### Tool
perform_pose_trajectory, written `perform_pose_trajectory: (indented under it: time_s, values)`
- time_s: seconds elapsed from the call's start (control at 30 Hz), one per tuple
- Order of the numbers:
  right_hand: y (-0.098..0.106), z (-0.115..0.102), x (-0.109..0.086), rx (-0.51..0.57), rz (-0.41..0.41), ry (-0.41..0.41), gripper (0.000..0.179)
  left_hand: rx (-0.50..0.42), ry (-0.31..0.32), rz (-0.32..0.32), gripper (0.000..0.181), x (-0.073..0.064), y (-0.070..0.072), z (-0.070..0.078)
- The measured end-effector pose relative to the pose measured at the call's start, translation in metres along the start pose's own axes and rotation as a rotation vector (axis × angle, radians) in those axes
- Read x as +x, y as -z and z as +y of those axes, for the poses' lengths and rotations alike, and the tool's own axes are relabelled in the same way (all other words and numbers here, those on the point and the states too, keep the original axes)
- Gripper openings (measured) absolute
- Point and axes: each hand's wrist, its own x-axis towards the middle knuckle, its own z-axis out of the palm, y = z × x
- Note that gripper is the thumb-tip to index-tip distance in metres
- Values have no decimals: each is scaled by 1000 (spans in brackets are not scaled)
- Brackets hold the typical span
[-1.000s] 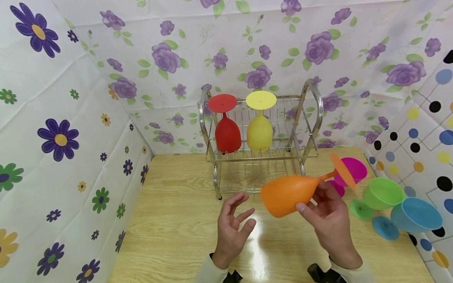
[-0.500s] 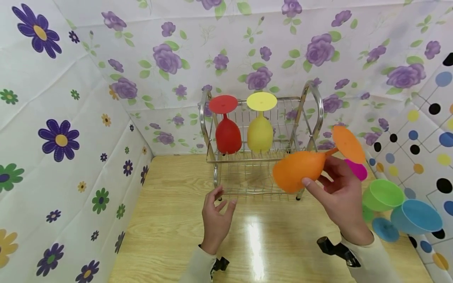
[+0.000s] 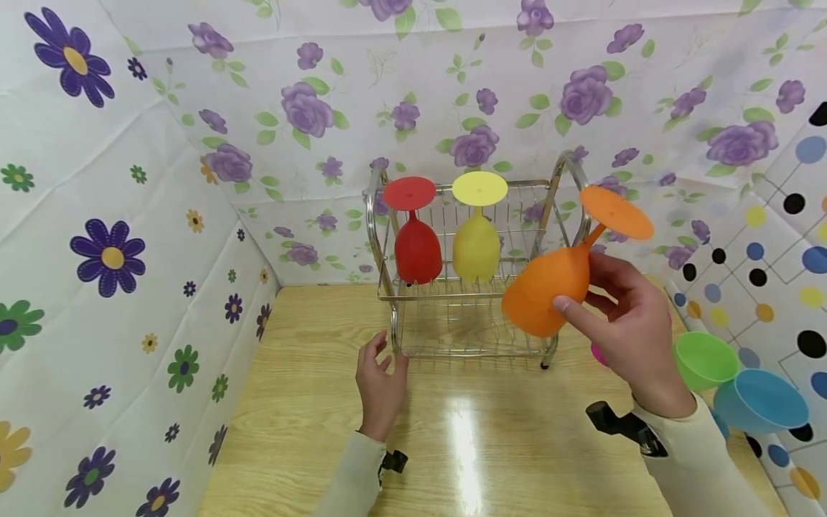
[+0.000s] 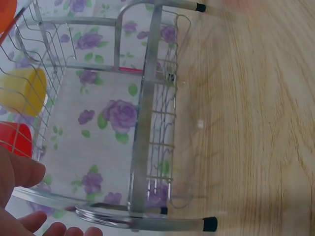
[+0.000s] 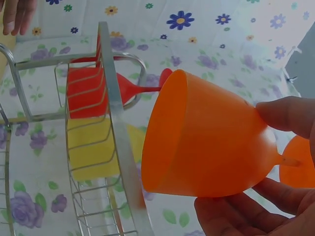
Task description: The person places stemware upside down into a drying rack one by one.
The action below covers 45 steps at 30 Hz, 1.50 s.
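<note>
My right hand (image 3: 636,327) grips an orange plastic goblet (image 3: 549,287) by its bowl, thumb on the near side. The goblet tilts upside down, foot up to the right, mouth down to the left, at the right front of the chrome dish rack (image 3: 465,295). In the right wrist view its open mouth faces the rack's top shelf. A red goblet (image 3: 418,251) and a yellow goblet (image 3: 477,248) stand inverted on that shelf, side by side. My left hand (image 3: 380,391) holds nothing, its fingers loosely bent beside the rack's front left leg.
To the right on the wooden table (image 3: 310,431) stand a green goblet (image 3: 706,359) and a blue goblet (image 3: 761,402). A magenta piece (image 3: 599,353) shows behind my right hand. Flowered cloth walls (image 3: 310,172) close off the back and left; a dotted one stands right.
My right hand has raised the orange goblet towards the rack's top shelf and tipped it more mouth-down. My left hand has moved left to the rack's front left leg.
</note>
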Motion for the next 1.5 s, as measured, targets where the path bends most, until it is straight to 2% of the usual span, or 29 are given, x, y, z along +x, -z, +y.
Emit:
perform_pose_trajectory:
  time_s: [0.13,0.37,0.63,0.9,1.2,1.5]
  values:
    - [0,-2,11,-52,21,-1,57,18,-2,19,49,7,-2,-7]
    - [-6,-1,31,-71,51,-1,57,-6,-5,39,46,17,-7,-16]
    - [-18,6,52,-155,106,12,62,-51,-19,52,42,26,-8,-23]
    - [-35,19,65,-238,141,14,64,-19,6,60,38,30,-8,-28]
    - [-49,35,74,-469,124,86,60,6,11,79,36,32,-10,-31]
    - [-54,42,82,-571,20,6,60,17,0,79,35,35,-12,-31]
